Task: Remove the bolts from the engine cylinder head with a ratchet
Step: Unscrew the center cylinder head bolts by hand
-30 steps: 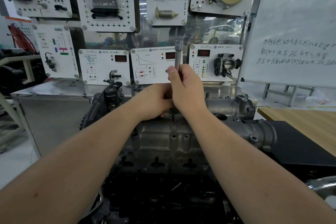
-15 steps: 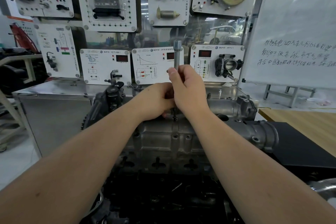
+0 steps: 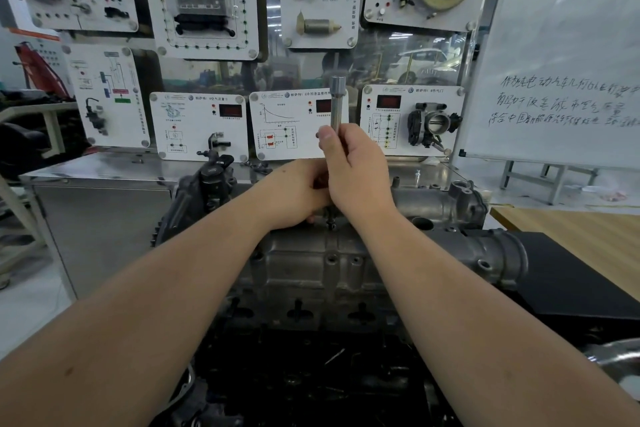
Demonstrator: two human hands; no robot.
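The ratchet (image 3: 337, 104) stands nearly upright over the top of the cylinder head (image 3: 311, 263), its steel shaft rising out of the right hand (image 3: 356, 170) with the knurled end uppermost, level with the display panels (image 3: 201, 125) behind. The long axis runs close to vertical, leaning only slightly. Its lower end drops between the two hands to a small dark bolt (image 3: 332, 222) that pokes up at the top edge of the casting, though the hands hide the joint between tool and bolt.

The right hand's fingers are curled firmly round the shaft, thumb pressed against its side. The left hand (image 3: 298, 194) is tucked in low beside it, fingers curled toward the foot of the tool; whether they pinch the tool or the bolt I cannot tell.

The tool looks like plain polished steel: stiff, fairly heavy for its size, and slick where smooth, so the knurled band or a full wrap of the fingers seems the safer hold. The bolt is small, light and easily dropped into the dark engine block (image 3: 294, 374) below, so a pinch right at its head seems wise.
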